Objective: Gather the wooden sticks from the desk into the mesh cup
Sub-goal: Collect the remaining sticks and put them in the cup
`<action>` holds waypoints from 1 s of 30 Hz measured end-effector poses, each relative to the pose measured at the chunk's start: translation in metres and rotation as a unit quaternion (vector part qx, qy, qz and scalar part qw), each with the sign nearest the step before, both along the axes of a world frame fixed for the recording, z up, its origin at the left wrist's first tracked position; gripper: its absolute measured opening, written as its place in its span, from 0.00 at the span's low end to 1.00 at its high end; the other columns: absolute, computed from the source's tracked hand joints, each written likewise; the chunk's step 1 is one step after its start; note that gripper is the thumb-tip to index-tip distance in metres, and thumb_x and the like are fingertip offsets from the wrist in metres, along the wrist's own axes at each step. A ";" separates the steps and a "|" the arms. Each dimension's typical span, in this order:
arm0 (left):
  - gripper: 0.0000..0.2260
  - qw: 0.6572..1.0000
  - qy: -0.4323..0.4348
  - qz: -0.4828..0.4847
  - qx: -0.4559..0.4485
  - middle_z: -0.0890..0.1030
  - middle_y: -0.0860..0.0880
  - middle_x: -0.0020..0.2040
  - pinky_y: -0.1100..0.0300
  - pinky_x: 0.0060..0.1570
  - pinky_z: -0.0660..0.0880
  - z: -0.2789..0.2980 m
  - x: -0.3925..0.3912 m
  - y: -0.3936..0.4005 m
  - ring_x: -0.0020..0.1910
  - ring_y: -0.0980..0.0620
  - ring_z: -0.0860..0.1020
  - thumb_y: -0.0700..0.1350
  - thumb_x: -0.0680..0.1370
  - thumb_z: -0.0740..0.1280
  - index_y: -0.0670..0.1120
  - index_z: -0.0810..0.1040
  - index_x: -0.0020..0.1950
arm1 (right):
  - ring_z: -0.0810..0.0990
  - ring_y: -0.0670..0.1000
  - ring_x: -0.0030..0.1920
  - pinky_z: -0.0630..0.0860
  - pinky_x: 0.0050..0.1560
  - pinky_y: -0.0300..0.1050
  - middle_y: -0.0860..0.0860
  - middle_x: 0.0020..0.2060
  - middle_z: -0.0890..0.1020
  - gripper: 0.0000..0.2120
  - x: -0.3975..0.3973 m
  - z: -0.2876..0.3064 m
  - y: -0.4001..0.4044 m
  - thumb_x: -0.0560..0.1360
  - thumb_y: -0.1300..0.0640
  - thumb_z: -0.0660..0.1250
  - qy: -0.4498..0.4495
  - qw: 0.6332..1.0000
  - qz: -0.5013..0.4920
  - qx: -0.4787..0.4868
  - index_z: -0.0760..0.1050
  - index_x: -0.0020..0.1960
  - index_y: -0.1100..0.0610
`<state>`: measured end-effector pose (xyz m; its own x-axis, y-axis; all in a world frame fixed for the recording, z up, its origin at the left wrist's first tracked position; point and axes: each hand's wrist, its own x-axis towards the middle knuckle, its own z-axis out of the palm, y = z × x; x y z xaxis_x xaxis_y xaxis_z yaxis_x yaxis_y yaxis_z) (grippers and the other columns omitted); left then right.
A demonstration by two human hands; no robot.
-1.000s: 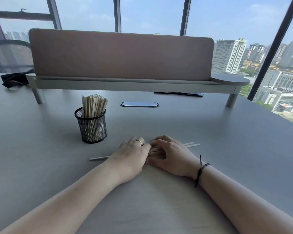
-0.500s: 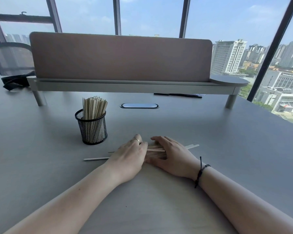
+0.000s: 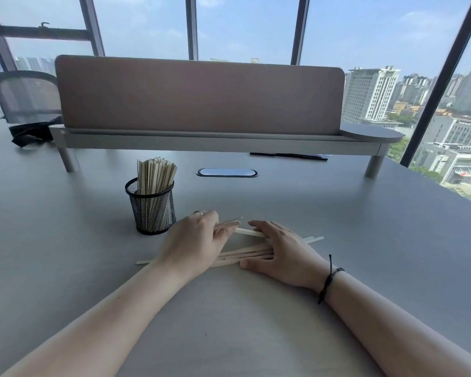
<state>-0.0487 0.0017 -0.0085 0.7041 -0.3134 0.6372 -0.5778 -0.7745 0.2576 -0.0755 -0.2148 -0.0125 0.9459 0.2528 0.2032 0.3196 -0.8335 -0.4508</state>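
Observation:
A black mesh cup [image 3: 151,208] stands on the grey desk [image 3: 337,227], packed with upright wooden sticks [image 3: 155,175]. Just right of it, several loose wooden sticks [image 3: 242,254] lie fanned on the desk between my hands. My left hand [image 3: 193,243] has its fingers closed around a few sticks, whose ends poke out to the right. My right hand [image 3: 280,251] lies flat with fingers spread, pressing on the loose sticks. Stick ends show at both sides of my hands.
A raised shelf [image 3: 215,142] with a brown divider panel [image 3: 199,93] crosses the back of the desk. A cable grommet [image 3: 227,172] sits behind the cup. A black bag [image 3: 30,131] and a mesh chair [image 3: 25,96] are at the far left. Windows lie beyond.
My hands have drawn apart. The left hand has curled around a few sticks and lifted their ends, while the right hand has flattened and the sticks have fanned out.

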 end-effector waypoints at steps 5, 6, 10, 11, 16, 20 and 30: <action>0.27 0.985 -0.048 0.016 -0.166 0.57 0.54 0.22 0.62 0.26 0.60 0.031 -0.010 0.015 0.23 0.54 0.60 0.61 0.76 0.68 0.52 0.55 0.29 | 0.73 0.46 0.65 0.68 0.62 0.40 0.42 0.64 0.75 0.40 -0.001 0.003 -0.001 0.65 0.30 0.72 0.004 1.000 0.003 -0.003 0.66 0.72 0.44; 0.27 0.976 -0.043 0.017 -0.214 0.57 0.53 0.22 0.64 0.26 0.58 0.035 -0.010 0.017 0.24 0.53 0.60 0.60 0.75 0.69 0.51 0.56 0.29 | 0.73 0.46 0.64 0.68 0.64 0.42 0.41 0.63 0.75 0.39 -0.001 0.001 0.000 0.64 0.28 0.69 0.004 1.000 0.005 -0.014 0.68 0.71 0.43; 0.29 0.946 0.002 0.005 -0.325 0.60 0.52 0.23 0.62 0.27 0.56 0.038 -0.010 0.020 0.26 0.53 0.59 0.56 0.76 0.72 0.43 0.59 0.27 | 0.74 0.43 0.63 0.68 0.67 0.41 0.40 0.62 0.76 0.25 0.002 -0.004 0.001 0.68 0.32 0.70 0.009 1.000 0.013 -0.009 0.80 0.61 0.41; 0.29 0.942 0.011 0.000 -0.335 0.61 0.52 0.24 0.61 0.28 0.57 0.037 -0.010 0.019 0.26 0.54 0.59 0.54 0.77 0.73 0.42 0.60 0.28 | 0.75 0.43 0.62 0.68 0.65 0.39 0.40 0.61 0.77 0.21 0.002 -0.004 0.001 0.69 0.35 0.72 0.009 1.000 0.015 0.000 0.81 0.59 0.42; 0.21 0.925 0.065 0.002 -0.374 0.67 0.58 0.20 0.68 0.27 0.59 0.029 -0.005 0.017 0.24 0.58 0.66 0.48 0.78 0.72 0.52 0.69 0.27 | 0.77 0.40 0.56 0.63 0.52 0.21 0.40 0.56 0.79 0.12 0.002 -0.002 0.001 0.71 0.43 0.75 0.015 0.999 0.010 0.040 0.84 0.52 0.46; 0.06 0.911 0.099 0.013 -0.400 0.80 0.61 0.28 0.72 0.32 0.66 0.023 0.001 0.019 0.29 0.65 0.75 0.46 0.77 0.74 0.49 0.84 0.39 | 0.75 0.43 0.56 0.65 0.53 0.28 0.40 0.54 0.78 0.08 0.003 -0.002 0.002 0.71 0.43 0.74 0.013 0.999 0.021 0.023 0.79 0.47 0.44; 0.13 0.836 0.155 0.003 -0.527 0.73 0.57 0.23 0.61 0.30 0.63 0.025 0.007 0.018 0.21 0.55 0.66 0.37 0.72 0.76 0.49 0.78 0.32 | 0.73 0.41 0.46 0.65 0.46 0.27 0.42 0.45 0.75 0.08 -0.002 0.000 0.004 0.74 0.46 0.72 -0.009 0.999 0.041 0.011 0.83 0.52 0.46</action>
